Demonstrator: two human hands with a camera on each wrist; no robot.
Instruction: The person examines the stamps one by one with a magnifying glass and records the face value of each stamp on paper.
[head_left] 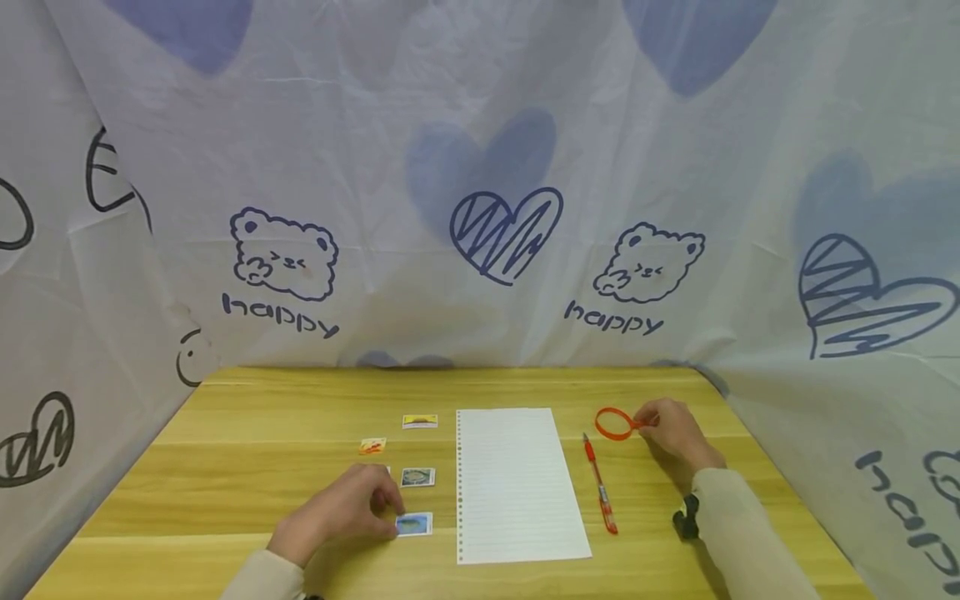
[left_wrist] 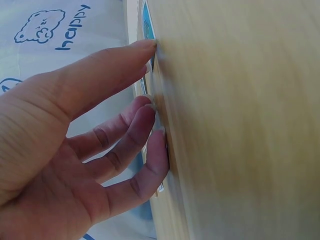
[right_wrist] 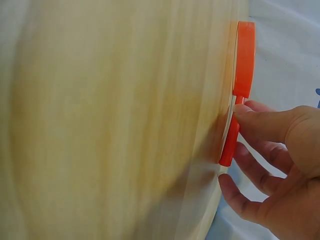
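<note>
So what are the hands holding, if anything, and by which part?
The right hand pinches the red magnifying glass by its handle, near the ring. The left hand touches the left edge of the blue stamp; whether it pinches is unclear.

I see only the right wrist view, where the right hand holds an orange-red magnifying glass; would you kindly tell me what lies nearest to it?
Observer: A red pen lies nearest to the magnifying glass, its tip pointing away from the person.
Operator: Thank you; what is the left hand touching?
Observer: The left edge of a blue picture card.
Operator: And what lies between that card and the pen?
Observer: A sheet of lined paper, with holes along its left edge.
</note>
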